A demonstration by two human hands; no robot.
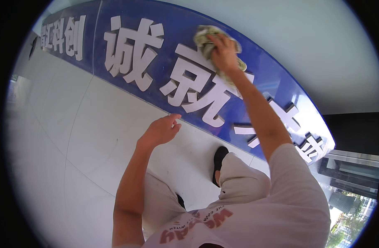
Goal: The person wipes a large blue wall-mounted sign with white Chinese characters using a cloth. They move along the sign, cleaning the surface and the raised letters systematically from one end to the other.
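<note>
My right hand (225, 53) reaches out to the upper edge of a blue sign panel (255, 97). It holds a crumpled, pale greenish-patterned cloth (205, 36) against the panel, over the top of a raised white character (193, 80). Part of the cloth is hidden under the hand and wrist. By the panel's lower edge hangs my left hand (159, 131), empty, its index finger stretched out and the other fingers loosely bent. Its fingertips are close to that edge; whether they touch it I cannot tell.
More raised white characters (133, 51) stand out from the panel to the left and right. Pale floor tiles (94, 136) lie below it, with my black shoe (219, 159) close to its base. Behind the panel is a smooth pale surface (313, 49); a window (351, 215) shows at lower right.
</note>
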